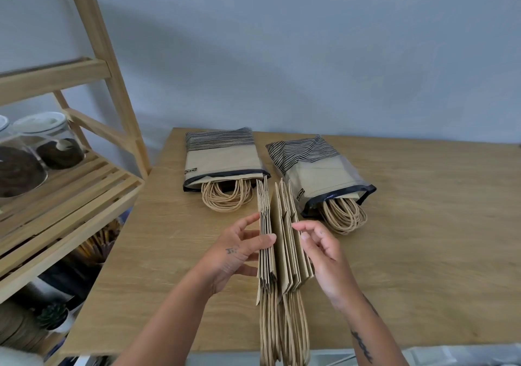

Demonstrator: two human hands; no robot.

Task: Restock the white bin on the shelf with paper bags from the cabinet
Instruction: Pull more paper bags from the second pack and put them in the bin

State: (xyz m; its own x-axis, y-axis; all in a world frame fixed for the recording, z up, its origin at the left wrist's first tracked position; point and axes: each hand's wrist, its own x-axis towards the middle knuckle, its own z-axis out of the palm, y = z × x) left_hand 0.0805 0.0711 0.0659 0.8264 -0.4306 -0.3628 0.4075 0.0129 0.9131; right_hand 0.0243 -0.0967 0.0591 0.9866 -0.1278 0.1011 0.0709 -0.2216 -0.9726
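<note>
A stack of flat brown paper bags [283, 241] stands on edge above the wooden cabinet top [408, 252], twine handles hanging toward me. My left hand [239, 252] holds the left part of the stack, thumb across the front and fingers behind. My right hand [321, 252] touches the right side with loosely bent fingers, fanning the bags apart. Two opened packs of bags lie behind: the left pack [222, 159] and the right pack [318, 168], both striped black with handles spilling out. The white bin is not in view.
A wooden ladder shelf [70, 196] stands at the left, holding glass jars [48, 140] with dark contents. Lower shelves hold pencils [98, 244] and a small plant [53, 315]. A grey wall rises behind the cabinet.
</note>
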